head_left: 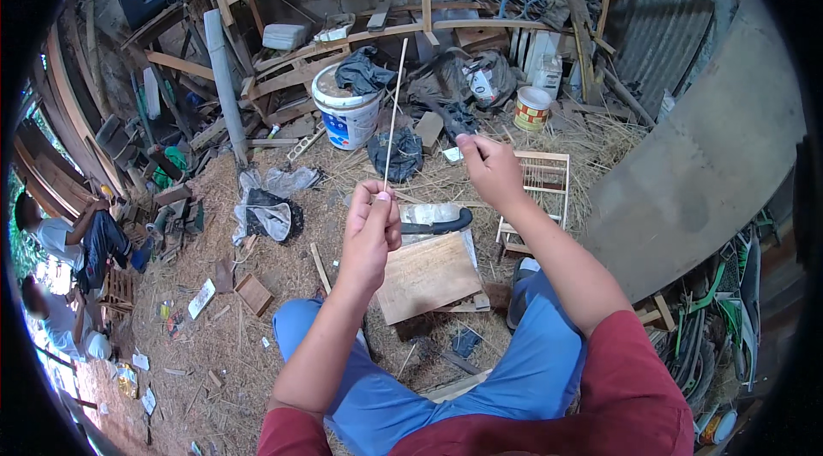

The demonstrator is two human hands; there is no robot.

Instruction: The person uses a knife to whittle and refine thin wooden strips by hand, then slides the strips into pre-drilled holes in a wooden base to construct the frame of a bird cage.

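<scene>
My left hand [372, 229] pinches the lower end of a thin pale wooden stick [395, 113], which rises nearly upright. To its right, my right hand [495, 171] is closed around a dark, blade-shaped tool [447, 116] that points up and to the left; its handle is hidden in the fist. Stick and tool are apart. Below my hands, a wooden board [429, 276] lies between my knees. A black curved handle [441, 225] rests at its far edge, beside a clear plastic-looking piece [429, 213].
A small wooden slatted frame [544, 190] stands right of the board. Beyond are a white bucket [347, 117], a yellow-red tub [532, 110] and scrap wood. A large grey sheet [703, 147] leans at right. Two people [60, 237] sit far left. Straw and shavings cover the ground.
</scene>
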